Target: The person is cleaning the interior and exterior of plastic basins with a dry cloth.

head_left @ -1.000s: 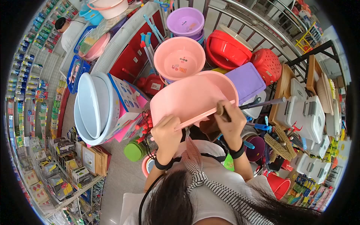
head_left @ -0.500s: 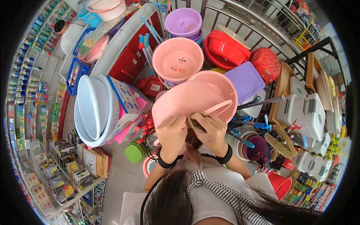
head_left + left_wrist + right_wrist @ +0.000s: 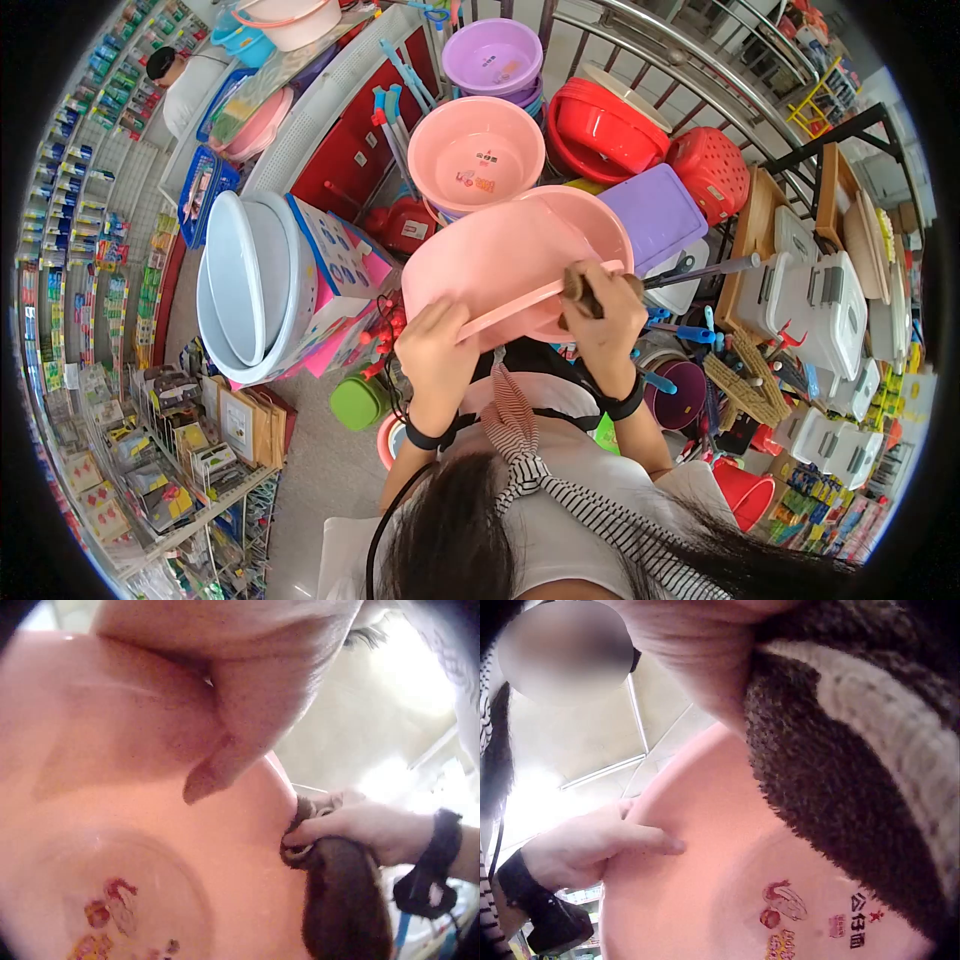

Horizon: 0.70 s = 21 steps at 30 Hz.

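A pink plastic basin (image 3: 490,255) is held tilted in front of the person, its printed inside showing in both wrist views. The left hand (image 3: 436,358) grips its rim on the left, with the thumb lying on the inner wall in the right wrist view. At the rim's right side, the right hand (image 3: 610,325) holds a brown cloth (image 3: 345,900) with a pale edge band. Fuzzy pile and the pale band of this cloth fill much of the right wrist view. Part of the cloth is hidden behind the right hand in the head view.
Behind the held basin stand another pink basin (image 3: 477,150), a purple basin (image 3: 492,55) and red basins (image 3: 612,125). Light blue tubs (image 3: 235,285) are at the left, and a purple lid (image 3: 655,215) is at the right. Mop handles (image 3: 700,270) reach in close by the right hand.
The right hand with the cloth went from the rim's right side in to beside the left hand, then back out to the right. The basin's tilt shifted along with it; the left hand kept its grip.
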### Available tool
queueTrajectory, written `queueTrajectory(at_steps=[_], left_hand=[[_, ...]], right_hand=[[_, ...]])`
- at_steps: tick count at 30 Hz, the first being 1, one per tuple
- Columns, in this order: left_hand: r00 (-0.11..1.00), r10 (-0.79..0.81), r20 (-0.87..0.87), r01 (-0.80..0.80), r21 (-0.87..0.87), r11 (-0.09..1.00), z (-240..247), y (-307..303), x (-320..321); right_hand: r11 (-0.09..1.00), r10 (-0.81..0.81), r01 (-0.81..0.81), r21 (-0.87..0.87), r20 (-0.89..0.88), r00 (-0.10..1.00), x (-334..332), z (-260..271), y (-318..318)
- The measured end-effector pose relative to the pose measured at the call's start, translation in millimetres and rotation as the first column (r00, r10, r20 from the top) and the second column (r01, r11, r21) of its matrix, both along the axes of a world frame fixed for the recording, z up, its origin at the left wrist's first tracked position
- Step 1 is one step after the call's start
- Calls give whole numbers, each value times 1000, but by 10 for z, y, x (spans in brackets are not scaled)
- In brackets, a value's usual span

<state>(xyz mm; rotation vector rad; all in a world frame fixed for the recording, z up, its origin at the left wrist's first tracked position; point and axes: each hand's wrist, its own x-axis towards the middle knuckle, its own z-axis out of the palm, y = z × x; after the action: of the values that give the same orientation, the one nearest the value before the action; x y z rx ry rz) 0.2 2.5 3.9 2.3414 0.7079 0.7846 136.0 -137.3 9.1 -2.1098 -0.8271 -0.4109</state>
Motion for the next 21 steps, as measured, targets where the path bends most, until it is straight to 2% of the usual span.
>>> queueTrajectory(at_steps=[1, 2, 3, 5, 6, 9, 13, 16, 21], left_hand=[[1000, -6, 22, 5, 80, 997, 52, -22, 79], [999, -13, 43, 6, 160, 987, 80, -55, 130], [999, -9, 42, 2, 161, 987, 72, -106, 144], [993, -98, -65, 100, 39, 994, 28, -197, 168], [996, -84, -19, 83, -22, 996, 10, -218, 176], [994, -94, -49, 94, 10, 996, -27, -184, 136], [996, -93, 15, 92, 68, 993, 99, -160, 125], [997, -52, 64, 52, 5, 999, 97, -100, 22], [999, -49, 24, 49, 6, 999, 65, -63, 36]], right_hand=[[1000, 3, -3, 0, 0, 1000, -40, 21, 26], [994, 107, -107, -18, -6, 994, -94, 34, 53], [977, 209, -209, -37, -14, 978, -167, 41, 79], [960, 261, -253, -121, 52, 964, -418, 4, 119], [971, 237, -238, 14, 55, 970, -452, -74, 168], [957, 290, -288, -42, 40, 956, -365, -37, 97], [956, 282, -278, -88, 36, 959, -183, 55, 16], [992, 128, -128, 7, -74, 989, 9, 100, -77], [997, 56, -54, 55, -31, 998, -7, 59, 7]])
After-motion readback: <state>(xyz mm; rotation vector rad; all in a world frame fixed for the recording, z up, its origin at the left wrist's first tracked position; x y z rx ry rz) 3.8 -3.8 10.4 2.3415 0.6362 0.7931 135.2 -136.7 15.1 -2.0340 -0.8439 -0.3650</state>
